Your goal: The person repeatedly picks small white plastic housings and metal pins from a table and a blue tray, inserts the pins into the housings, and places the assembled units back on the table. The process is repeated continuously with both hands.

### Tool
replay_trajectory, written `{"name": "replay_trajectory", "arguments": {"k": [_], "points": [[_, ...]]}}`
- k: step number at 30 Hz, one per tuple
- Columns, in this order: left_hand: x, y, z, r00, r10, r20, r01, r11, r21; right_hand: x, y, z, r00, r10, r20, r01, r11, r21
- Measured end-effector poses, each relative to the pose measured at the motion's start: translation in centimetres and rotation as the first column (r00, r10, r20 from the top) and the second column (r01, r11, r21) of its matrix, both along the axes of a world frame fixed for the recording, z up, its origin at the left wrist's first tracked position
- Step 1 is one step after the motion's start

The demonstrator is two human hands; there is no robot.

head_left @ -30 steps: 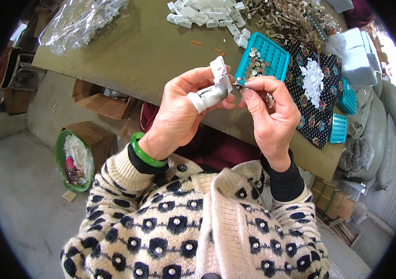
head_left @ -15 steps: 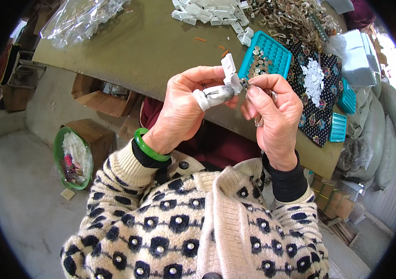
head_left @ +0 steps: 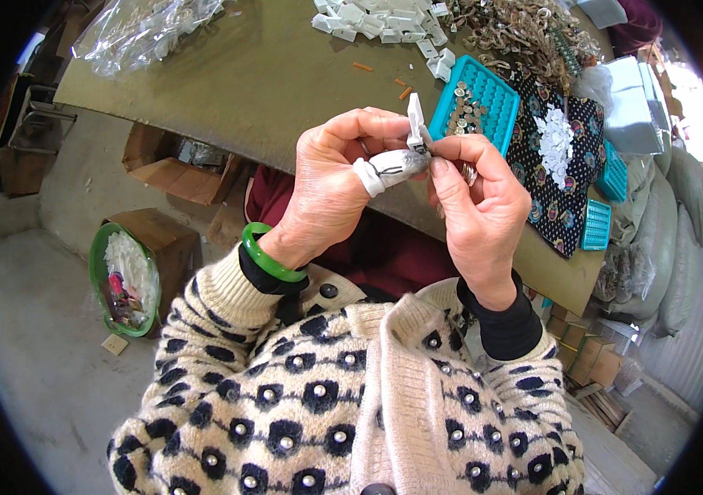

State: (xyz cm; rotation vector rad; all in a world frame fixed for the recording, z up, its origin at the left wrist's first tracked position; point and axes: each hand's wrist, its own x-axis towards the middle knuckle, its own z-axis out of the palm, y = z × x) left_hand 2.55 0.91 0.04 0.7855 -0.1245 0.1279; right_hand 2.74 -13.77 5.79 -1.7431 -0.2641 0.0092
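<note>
My left hand (head_left: 331, 186), its thumb wrapped in a white cot, pinches a small white plastic clip (head_left: 415, 124) that stands upright between thumb and forefinger. My right hand (head_left: 479, 206) meets it from the right. Its fingertips press a tiny metal part against the base of the clip, and a ring-like metal piece shows in that palm. Both hands are raised above the near edge of the brown table (head_left: 269, 82). A green bangle (head_left: 267, 254) sits on my left wrist.
A turquoise tray (head_left: 477, 103) with small metal parts lies just beyond my hands. White clips (head_left: 384, 18) and a heap of metal rings (head_left: 524, 33) lie further back, beside a dark patterned cloth (head_left: 553, 169) with white bits. A green basket (head_left: 123, 280) and cardboard boxes sit on the floor at left.
The clip has turned from tilted to upright between my fingers, and both hands have shifted slightly as my right fingertips closed in on its base.
</note>
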Motion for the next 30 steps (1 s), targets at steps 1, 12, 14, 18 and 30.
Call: {"name": "replay_trajectory", "arguments": {"k": [1,12,14,18,30], "points": [[0.0,0.0,0.0,0.999,-0.011,-0.038,0.011,1.0,0.01,0.2,0.1,-0.3,0.992,0.007,0.124,0.002,0.998,-0.07],[-0.7,-0.5,1.9,0.976,0.194,-0.096,-0.141,0.908,0.395,0.5,0.8,-2.2,0.683,0.066,0.728,0.256,0.912,-0.322],[-0.5,-0.9,1.9,0.965,0.255,-0.053,-0.206,0.87,0.448,1.1,0.8,-2.4,0.63,0.069,0.773,0.286,0.905,-0.315],[-0.2,-0.3,1.8,0.953,-0.01,-0.302,0.023,0.999,0.039,0.7,0.4,-2.7,0.813,0.014,0.582,0.17,0.95,-0.261],[-0.1,0.5,1.1,0.881,-0.278,-0.382,0.198,0.952,-0.235,-0.2,0.5,-3.0,0.998,-0.054,0.022,0.049,0.984,0.173]]}}
